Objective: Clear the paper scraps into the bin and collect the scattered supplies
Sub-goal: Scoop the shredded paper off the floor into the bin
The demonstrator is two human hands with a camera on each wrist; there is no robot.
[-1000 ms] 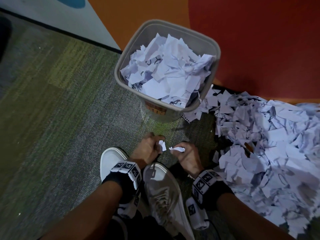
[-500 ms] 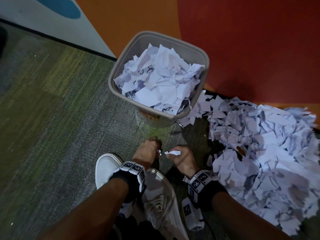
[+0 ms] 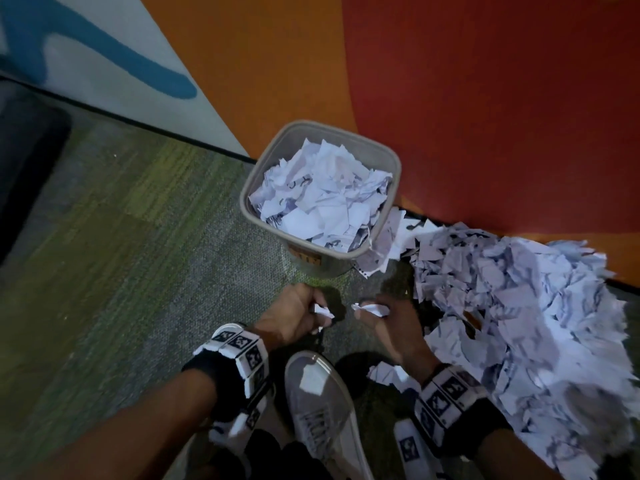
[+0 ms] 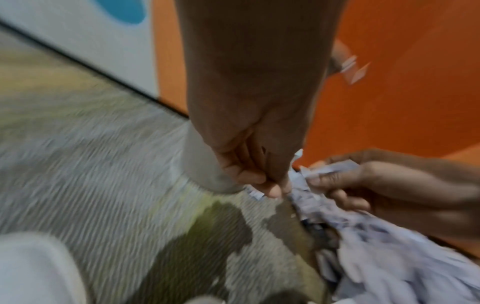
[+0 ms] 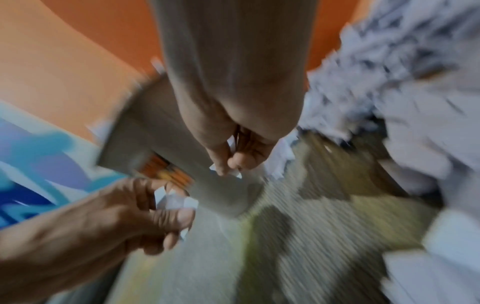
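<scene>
A grey bin (image 3: 254,188) heaped with torn white paper stands on the carpet against the wall. A big pile of paper scraps (image 3: 512,306) spreads over the floor to its right. Just in front of the bin, my left hand (image 3: 301,317) pinches a small crumpled scrap (image 3: 322,311). My right hand (image 3: 388,320) holds another crumpled scrap (image 3: 372,309) beside the pile. The left wrist view shows my left hand (image 4: 259,181) curled near the right hand (image 4: 363,181). Blurred in the right wrist view, my right hand (image 5: 233,162) pinches white paper before the bin (image 5: 145,148).
My white shoe (image 3: 318,403) sits below the hands, with a scrap (image 3: 388,374) beside it. The wall (image 3: 485,98) is orange and red behind the bin. Green-grey carpet (image 3: 121,254) stretches left, with a dark object (image 3: 24,161) at the far left.
My two hands have drawn apart, each keeping a scrap. The camera has pulled back and up, so the bin looks farther away.
</scene>
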